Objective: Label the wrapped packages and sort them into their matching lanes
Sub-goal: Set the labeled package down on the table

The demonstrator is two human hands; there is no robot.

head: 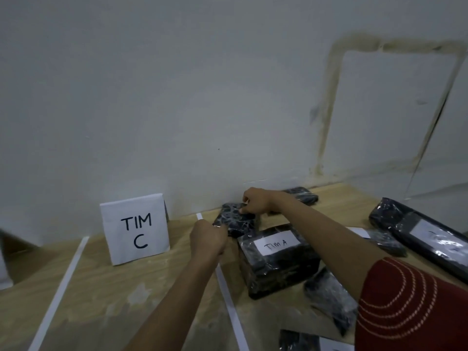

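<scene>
A small black plastic-wrapped package (234, 219) lies near the wall, just right of a white tape line. My left hand (208, 236) pinches its near left corner. My right hand (254, 200) pinches its far right edge. No label shows on it. In front of it sits a bigger black package (276, 262) with a white label reading "TIM A". A white folded sign (135, 228) reading "TIM C" stands in the lane to the left.
White tape lines (229, 300) (60, 292) split the wooden table (126, 287) into lanes. More black packages lie at the right (417, 231), by the wall (302, 195), at my right elbow (329, 300) and at the bottom edge (304, 342). A white wall stands close behind.
</scene>
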